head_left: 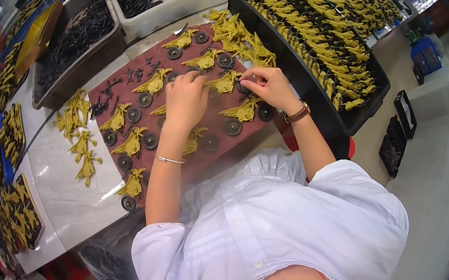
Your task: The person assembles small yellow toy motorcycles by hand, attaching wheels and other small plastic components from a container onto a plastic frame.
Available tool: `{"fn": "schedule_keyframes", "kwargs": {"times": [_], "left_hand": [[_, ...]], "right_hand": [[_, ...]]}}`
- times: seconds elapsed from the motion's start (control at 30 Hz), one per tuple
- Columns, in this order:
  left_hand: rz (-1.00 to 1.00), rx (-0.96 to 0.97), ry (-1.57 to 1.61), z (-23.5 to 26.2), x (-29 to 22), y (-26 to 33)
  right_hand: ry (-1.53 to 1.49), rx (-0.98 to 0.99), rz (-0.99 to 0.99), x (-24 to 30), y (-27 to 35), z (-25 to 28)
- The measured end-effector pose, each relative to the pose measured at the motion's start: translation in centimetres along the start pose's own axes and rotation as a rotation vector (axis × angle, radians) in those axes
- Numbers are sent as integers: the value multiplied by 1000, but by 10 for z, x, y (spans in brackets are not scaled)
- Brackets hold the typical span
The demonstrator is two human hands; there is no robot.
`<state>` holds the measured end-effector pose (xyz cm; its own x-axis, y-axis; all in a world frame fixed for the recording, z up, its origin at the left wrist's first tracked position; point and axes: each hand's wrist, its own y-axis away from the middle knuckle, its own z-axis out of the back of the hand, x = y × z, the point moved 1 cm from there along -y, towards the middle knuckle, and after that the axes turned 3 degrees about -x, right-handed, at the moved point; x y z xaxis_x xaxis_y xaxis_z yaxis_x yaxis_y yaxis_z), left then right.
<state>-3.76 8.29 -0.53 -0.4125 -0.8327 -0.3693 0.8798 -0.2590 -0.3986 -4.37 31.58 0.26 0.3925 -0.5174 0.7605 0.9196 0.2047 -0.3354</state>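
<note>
On a dark red mat (132, 83) lie rows of yellow plastic toy motorcycle bodies (115, 119) with black spoked wheels (145, 99) placed at their ends. My right hand (269, 85) pinches a black wheel (241, 87) at the right end of one yellow body (223, 83). Over the middle of the mat, my left hand (187, 99) has its fingers curled and pointing away from me. Another wheel (171, 77) shows just beyond it. Whatever those left fingertips hold is hidden. Parts of several bodies are covered by my left hand and forearm.
Bins of black wheels (75, 43) and a white tub (181, 3) of round black parts stand behind the mat. A black crate (357, 114) at right holds rows of assembled yellow toys. Loose yellow bodies (73, 117) and small black parts (110, 87) lie at left.
</note>
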Motion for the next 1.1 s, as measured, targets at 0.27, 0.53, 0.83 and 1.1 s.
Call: {"fn": "schedule_keyframes", "kwargs": {"times": [0.27,0.53,0.83,1.1], "left_hand": [[-196,157,107,-10,-3,7],[-170,183,67,-16,-6,10],[-222,59,70,-27,-3,13],[-228,37,10,-27,-8,12]], "right_hand": [[275,204,168,-4,-7,-23],[340,212,249,-8,-13,-29],[360,221,221,-6,-11,-29],[189,138,380,-13,-12,-26]]}}
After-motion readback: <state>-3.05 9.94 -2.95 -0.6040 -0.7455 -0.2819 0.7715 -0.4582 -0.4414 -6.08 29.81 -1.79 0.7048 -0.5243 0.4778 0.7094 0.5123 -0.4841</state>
